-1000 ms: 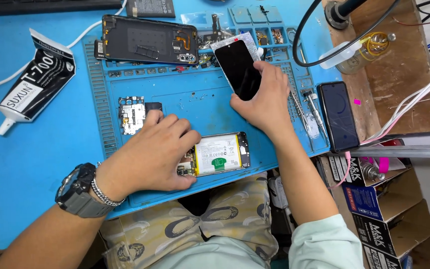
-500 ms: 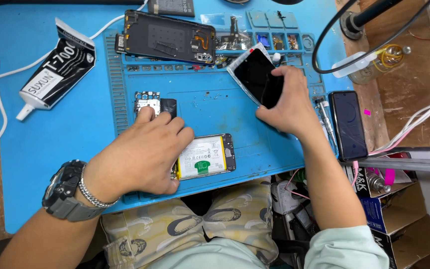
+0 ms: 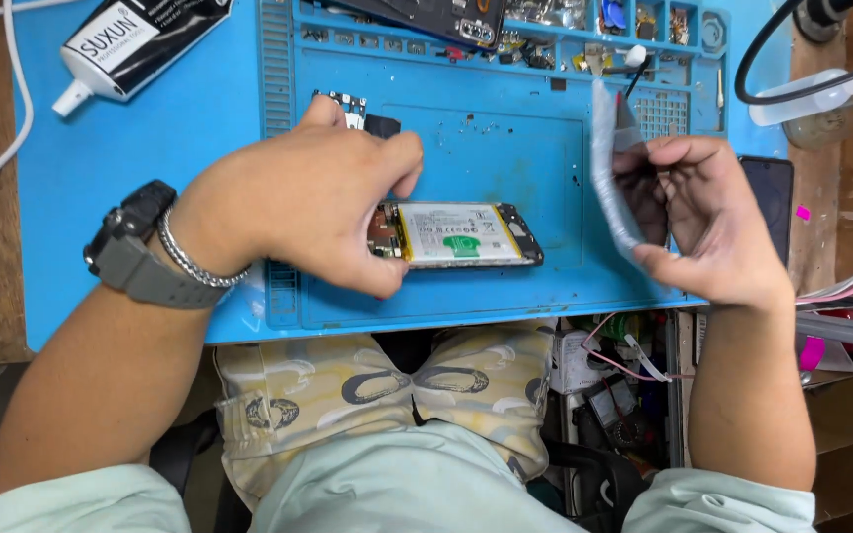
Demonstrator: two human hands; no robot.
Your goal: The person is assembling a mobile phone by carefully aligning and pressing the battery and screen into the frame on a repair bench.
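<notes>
Screen panel, earlier laid flat, is now held edge-on, pinched by the right hand. One opened phone on the blue mat is pinched by the left hand.

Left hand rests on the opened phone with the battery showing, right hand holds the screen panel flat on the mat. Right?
Not quite. In the head view the right hand holds the screen panel raised on edge, off the blue mat. The left hand does rest on the opened phone.
</notes>
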